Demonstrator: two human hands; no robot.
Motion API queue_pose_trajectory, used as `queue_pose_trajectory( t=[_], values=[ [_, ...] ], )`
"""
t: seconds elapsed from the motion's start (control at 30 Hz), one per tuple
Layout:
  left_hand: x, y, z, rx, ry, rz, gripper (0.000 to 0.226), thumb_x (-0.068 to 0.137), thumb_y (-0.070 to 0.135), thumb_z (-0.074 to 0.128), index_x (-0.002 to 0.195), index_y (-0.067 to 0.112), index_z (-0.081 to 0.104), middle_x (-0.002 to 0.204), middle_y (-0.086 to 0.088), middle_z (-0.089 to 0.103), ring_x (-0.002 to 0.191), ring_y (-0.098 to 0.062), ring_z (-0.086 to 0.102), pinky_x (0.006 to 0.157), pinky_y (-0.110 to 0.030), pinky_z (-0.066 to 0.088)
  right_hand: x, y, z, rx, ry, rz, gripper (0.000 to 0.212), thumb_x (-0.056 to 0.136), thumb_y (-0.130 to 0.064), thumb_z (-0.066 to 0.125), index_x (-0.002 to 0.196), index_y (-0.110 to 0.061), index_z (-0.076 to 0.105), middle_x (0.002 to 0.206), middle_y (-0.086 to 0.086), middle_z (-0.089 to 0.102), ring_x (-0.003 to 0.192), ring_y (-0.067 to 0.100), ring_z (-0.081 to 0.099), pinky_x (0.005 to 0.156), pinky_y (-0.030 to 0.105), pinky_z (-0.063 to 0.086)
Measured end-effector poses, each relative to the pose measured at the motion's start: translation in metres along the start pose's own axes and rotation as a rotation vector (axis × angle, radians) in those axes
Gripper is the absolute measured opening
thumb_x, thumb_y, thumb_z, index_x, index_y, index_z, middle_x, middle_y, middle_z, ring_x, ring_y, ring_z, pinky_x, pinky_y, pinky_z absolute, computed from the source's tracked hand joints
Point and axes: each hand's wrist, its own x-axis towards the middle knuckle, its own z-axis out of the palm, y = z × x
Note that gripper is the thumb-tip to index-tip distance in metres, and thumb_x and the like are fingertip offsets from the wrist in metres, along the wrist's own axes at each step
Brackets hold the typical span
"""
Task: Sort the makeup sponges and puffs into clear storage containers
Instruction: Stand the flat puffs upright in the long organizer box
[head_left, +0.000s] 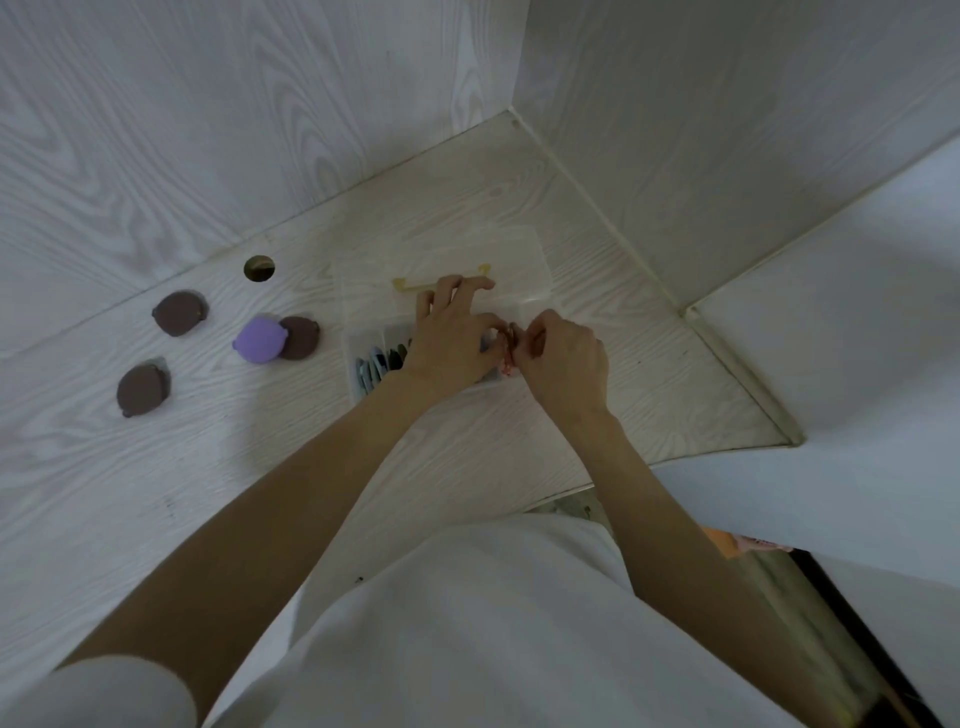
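Observation:
A clear storage container with dividers sits on the white desk, its lid open toward the back with a yellow handle. Blue and dark puffs stand upright in its left compartments. My left hand reaches over the container, fingers spread, touching a reddish-pink puff at the right end. My right hand pinches that same puff from the right. Left of the container lie a purple sponge and three brown round puffs.
The desk sits in a corner, with white wood-grain walls behind and to the right. A round cable hole is in the desk behind the puffs. The desk's front edge runs near my white shirt.

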Motion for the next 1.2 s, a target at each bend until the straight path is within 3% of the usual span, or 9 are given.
queue_pose_trajectory(
  t=[0.13,0.23,0.37,0.5,0.73,0.87,0.97,1.1,1.2],
  values=[
    [-0.001,0.0,-0.001,-0.019,-0.012,-0.015,0.024,0.082,0.042,0.056,0.091,0.028,0.073,0.139,-0.001,0.043,0.129,-0.03,0.027,0.098,-0.037,0.012,0.003,-0.006,0.004,-0.014,0.113,-0.065,0.029,0.091,-0.025,0.059,0.069,-0.006,0.055,0.056,0.006,0.058,0.044,0.019,0.05,0.043,0.025,0.034],
    [-0.002,-0.001,0.0,-0.016,0.018,0.005,0.04,0.079,0.051,0.041,0.083,0.026,0.073,0.133,-0.004,0.05,0.123,-0.03,0.033,0.094,-0.038,0.015,0.004,-0.011,0.005,-0.19,0.004,-0.104,0.027,0.091,-0.02,0.056,0.067,-0.008,0.052,0.06,0.006,0.056,0.047,0.018,0.043,0.043,0.021,0.02],
    [-0.003,-0.003,0.002,0.006,0.038,0.031,0.036,0.077,0.049,0.044,0.079,0.027,0.072,0.13,-0.004,0.053,0.119,-0.028,0.035,0.09,-0.037,0.016,0.002,-0.012,-0.005,-0.29,-0.22,-0.015,0.029,0.097,-0.024,0.042,0.08,-0.01,0.062,0.072,0.002,0.048,0.061,0.016,0.041,0.054,0.027,0.029],
    [-0.005,-0.004,0.002,0.007,0.034,0.043,0.039,0.076,0.055,0.043,0.083,0.029,0.071,0.131,0.0,0.053,0.119,-0.027,0.037,0.09,-0.038,0.017,0.004,-0.01,-0.002,-0.315,-0.185,-0.035,0.032,0.097,-0.025,0.042,0.083,-0.006,0.063,0.082,0.008,0.061,0.062,0.018,0.045,0.055,0.029,0.031],
    [-0.007,0.0,-0.002,0.034,0.02,0.01,0.045,0.077,0.054,0.036,0.088,0.029,0.072,0.133,0.0,0.051,0.123,-0.027,0.036,0.092,-0.038,0.014,-0.004,0.003,0.01,-0.212,-0.011,-0.19,0.009,0.082,-0.017,0.064,0.08,-0.011,0.071,0.085,0.009,0.058,0.071,0.025,0.055,0.048,0.025,0.03],
    [-0.005,0.005,-0.007,0.068,-0.025,0.0,0.031,0.081,0.049,0.054,0.096,0.028,0.071,0.141,-0.001,0.041,0.131,-0.026,0.028,0.096,-0.04,0.011,0.002,0.014,0.003,-0.173,0.002,-0.398,0.012,0.074,-0.01,0.07,0.084,-0.013,0.074,0.092,0.005,0.067,0.081,0.029,0.056,0.064,0.035,0.046],
    [-0.006,0.008,-0.008,0.037,-0.065,-0.038,0.033,0.076,0.052,0.06,0.098,0.029,0.069,0.145,0.002,0.035,0.133,-0.023,0.022,0.099,-0.041,0.01,0.009,0.018,-0.004,-0.27,0.003,-0.556,0.011,0.074,-0.011,0.072,0.085,-0.012,0.073,0.089,0.001,0.07,0.085,0.028,0.057,0.071,0.031,0.037],
    [-0.005,0.012,-0.008,0.042,-0.069,-0.072,0.033,0.074,0.051,0.063,0.099,0.03,0.069,0.145,0.005,0.035,0.133,-0.022,0.022,0.1,-0.042,0.011,0.009,0.017,-0.001,-0.358,-0.117,-0.63,0.013,0.076,-0.006,0.07,0.086,-0.012,0.072,0.08,-0.001,0.071,0.081,0.024,0.056,0.07,0.024,0.029],
    [-0.006,0.011,-0.007,0.004,-0.057,-0.062,0.032,0.072,0.05,0.066,0.096,0.03,0.069,0.144,0.005,0.037,0.132,-0.023,0.024,0.1,-0.042,0.012,0.005,0.013,-0.003,-0.305,-0.293,-0.414,0.019,0.086,-0.004,0.056,0.092,-0.013,0.071,0.083,0.005,0.069,0.078,0.022,0.057,0.066,0.029,0.042]
  ],
)
